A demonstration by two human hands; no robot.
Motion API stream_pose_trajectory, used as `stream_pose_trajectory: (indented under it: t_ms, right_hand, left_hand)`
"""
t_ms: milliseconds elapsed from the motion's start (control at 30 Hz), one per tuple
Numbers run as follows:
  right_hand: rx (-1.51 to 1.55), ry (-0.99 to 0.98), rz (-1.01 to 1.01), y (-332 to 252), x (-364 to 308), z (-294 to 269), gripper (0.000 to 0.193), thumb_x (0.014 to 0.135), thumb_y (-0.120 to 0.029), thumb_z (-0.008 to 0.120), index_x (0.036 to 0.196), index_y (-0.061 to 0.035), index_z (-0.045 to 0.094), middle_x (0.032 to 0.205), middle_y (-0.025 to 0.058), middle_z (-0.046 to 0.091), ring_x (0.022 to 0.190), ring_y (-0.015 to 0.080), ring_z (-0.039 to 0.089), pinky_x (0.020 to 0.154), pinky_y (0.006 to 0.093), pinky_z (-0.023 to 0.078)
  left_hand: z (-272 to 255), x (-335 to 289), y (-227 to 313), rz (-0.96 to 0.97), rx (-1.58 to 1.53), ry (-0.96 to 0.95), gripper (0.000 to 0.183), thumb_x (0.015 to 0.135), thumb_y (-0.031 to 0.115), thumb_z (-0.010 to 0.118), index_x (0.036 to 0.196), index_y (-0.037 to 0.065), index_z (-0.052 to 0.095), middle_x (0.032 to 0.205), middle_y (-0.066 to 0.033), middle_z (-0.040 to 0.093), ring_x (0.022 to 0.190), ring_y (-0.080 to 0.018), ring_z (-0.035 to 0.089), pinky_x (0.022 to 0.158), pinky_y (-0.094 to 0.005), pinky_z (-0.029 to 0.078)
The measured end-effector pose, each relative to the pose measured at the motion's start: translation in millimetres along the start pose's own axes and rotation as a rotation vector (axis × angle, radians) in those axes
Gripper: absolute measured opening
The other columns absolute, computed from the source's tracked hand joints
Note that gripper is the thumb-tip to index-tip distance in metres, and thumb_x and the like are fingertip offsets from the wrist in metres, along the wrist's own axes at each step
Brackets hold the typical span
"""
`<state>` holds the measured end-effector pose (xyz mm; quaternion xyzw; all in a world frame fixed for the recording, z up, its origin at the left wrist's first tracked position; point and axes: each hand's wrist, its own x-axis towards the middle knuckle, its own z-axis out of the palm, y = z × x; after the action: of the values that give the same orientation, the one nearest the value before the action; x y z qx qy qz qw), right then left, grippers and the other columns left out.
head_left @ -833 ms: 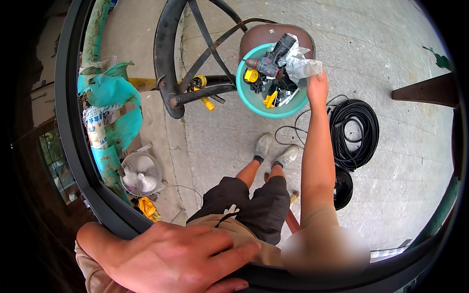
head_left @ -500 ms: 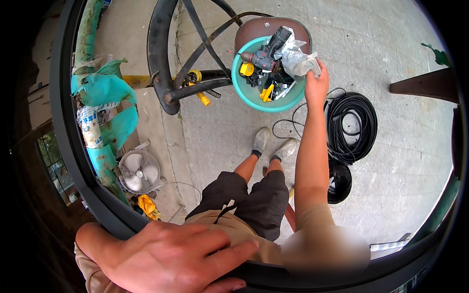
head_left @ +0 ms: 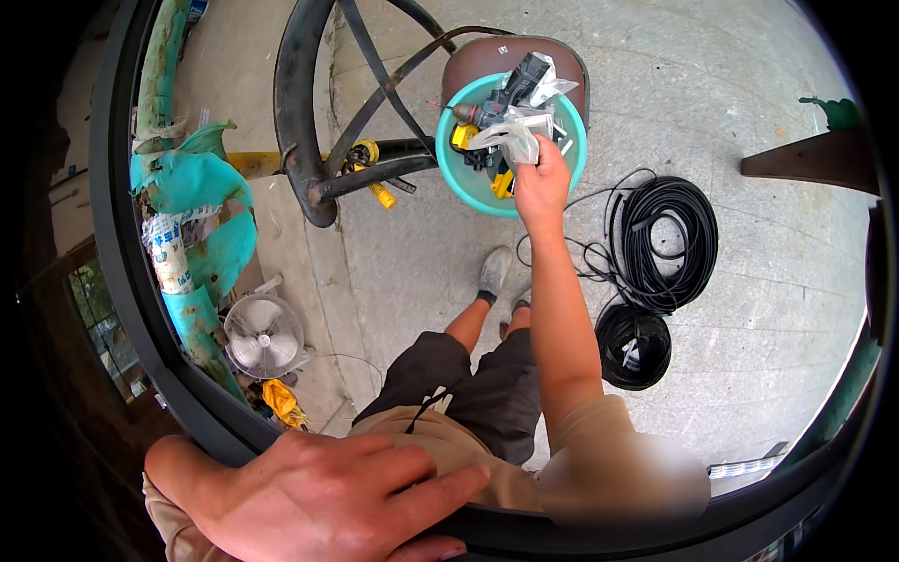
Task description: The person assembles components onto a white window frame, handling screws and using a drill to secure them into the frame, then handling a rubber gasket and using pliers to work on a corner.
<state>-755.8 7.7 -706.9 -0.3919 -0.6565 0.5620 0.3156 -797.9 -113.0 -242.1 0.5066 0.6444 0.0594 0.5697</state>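
Observation:
My right hand (head_left: 543, 187) reaches far forward over a turquoise basin (head_left: 448, 176). Its fingers are closed on a crumpled clear plastic bag (head_left: 510, 139), with a pale, thin part beside it. In the basin lie a black cordless drill (head_left: 496, 103), a yellow tape measure (head_left: 463, 137), a yellow-handled tool (head_left: 503, 183) and several small dark parts, partly hidden by bag and hand. Another clear bag (head_left: 551, 86) is beside the drill. Large and close at the lower left, my left hand (head_left: 328, 492) has its fingers stretched to the right, slightly apart, with nothing visible in them.
The basin stands on a brown seat (head_left: 571, 70). A black curved metal frame (head_left: 304, 103) and a yellow tool (head_left: 382, 194) are left of it. Coiled black hose (head_left: 698, 244) lies right, above a smaller black coil (head_left: 663, 356). A fan (head_left: 264, 335) sits at the left.
My right hand has moved left across the basin, bringing the plastic bag away from the right rim toward the middle. My left hand has barely moved.

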Motion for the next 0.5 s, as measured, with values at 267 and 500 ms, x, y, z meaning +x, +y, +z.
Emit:
stream_pose_trajectory:
  t_ms: [267, 500]
  right_hand:
    - [-0.325, -0.631, 0.275, 35.7, -17.9, 28.9, 0.061, 0.089, -0.021, 0.071, 0.146, -0.0009, 0.064, 0.141, 0.0269, 0.068, 0.130, 0.0452, 0.065, 0.112, 0.0494, 0.051]
    - [-0.543, 0.012, -0.032, 17.6, 75.4, -0.5, 0.072, 0.089, -0.021, 0.082, 0.155, -0.0060, 0.056, 0.153, 0.0233, 0.055, 0.141, 0.0426, 0.053, 0.118, 0.0502, 0.046]
  left_hand:
    - [-0.7, 1.2, -0.4, 0.032, 0.030, -0.022, 0.052, 0.100, 0.043, 0.076, 0.141, 0.010, 0.073, 0.096, -0.0068, 0.075, 0.076, -0.0253, 0.077, 0.062, -0.0352, 0.062]
    - [-4.1, -0.5, 1.6, 0.026, -0.025, 0.006, 0.051, 0.093, 0.029, 0.077, 0.138, 0.004, 0.071, 0.099, -0.0125, 0.073, 0.081, -0.0324, 0.075, 0.068, -0.0396, 0.062]
